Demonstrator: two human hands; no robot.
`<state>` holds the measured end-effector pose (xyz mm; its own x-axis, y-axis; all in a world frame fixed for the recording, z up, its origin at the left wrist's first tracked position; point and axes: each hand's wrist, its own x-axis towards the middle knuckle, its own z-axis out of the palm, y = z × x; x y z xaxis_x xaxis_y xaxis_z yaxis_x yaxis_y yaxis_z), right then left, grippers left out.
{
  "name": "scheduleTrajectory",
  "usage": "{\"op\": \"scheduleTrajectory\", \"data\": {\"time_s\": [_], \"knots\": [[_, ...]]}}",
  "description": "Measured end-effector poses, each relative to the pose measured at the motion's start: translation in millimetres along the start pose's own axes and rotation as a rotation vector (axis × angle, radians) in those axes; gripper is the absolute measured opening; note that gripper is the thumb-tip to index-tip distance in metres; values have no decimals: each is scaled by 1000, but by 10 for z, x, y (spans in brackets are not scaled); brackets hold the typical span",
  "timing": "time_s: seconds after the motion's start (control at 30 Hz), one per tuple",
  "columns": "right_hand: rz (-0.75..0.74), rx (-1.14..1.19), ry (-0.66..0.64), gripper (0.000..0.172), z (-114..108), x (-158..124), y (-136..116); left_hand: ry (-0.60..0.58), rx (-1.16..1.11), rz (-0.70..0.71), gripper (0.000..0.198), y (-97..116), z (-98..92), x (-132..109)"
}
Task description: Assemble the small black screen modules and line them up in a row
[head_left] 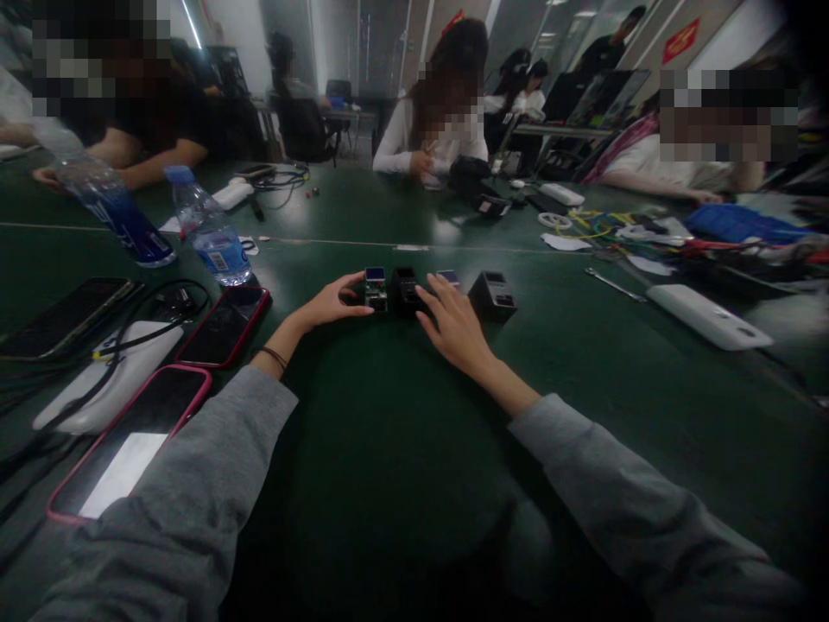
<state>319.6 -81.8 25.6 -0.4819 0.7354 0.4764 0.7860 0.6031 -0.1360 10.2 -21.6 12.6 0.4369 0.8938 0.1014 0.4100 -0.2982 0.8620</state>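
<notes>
Several small black box-shaped modules stand in a row on the dark green table. My left hand pinches the leftmost module, which has a small blue screen on top, between thumb and fingers. My right hand lies with fingers spread over the middle of the row, touching a black module and one with a blue top. A further black module stands free just to the right of that hand. Both arms wear grey sleeves.
Two phones in pink cases, a white power bank with cables and two water bottles lie at the left. A white device, a metal tool and tangled wires lie at the right. Other people sit round the table's far side.
</notes>
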Motion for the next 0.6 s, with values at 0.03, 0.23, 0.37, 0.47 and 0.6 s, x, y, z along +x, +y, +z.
{"op": "scheduleTrajectory", "data": {"time_s": [0.03, 0.23, 0.37, 0.47, 0.6], "knots": [[-20, 4, -18, 52, 43, 16, -32, 11, 1, -2, 102, 8, 6, -2], [-21, -23, -31, 52, 119, 10, -24, 32, -37, -19, 101, 39, 10, -19], [-27, -44, -16, 48, 82, 16, -2, 37, -19, -7, 100, 11, 6, -7], [-26, -56, -23, 48, 76, 23, -9, 37, -7, 11, 99, -1, 7, 3], [-14, -71, -31, 49, 75, 15, -44, 38, -1, 16, 97, 10, 4, -1]]}}
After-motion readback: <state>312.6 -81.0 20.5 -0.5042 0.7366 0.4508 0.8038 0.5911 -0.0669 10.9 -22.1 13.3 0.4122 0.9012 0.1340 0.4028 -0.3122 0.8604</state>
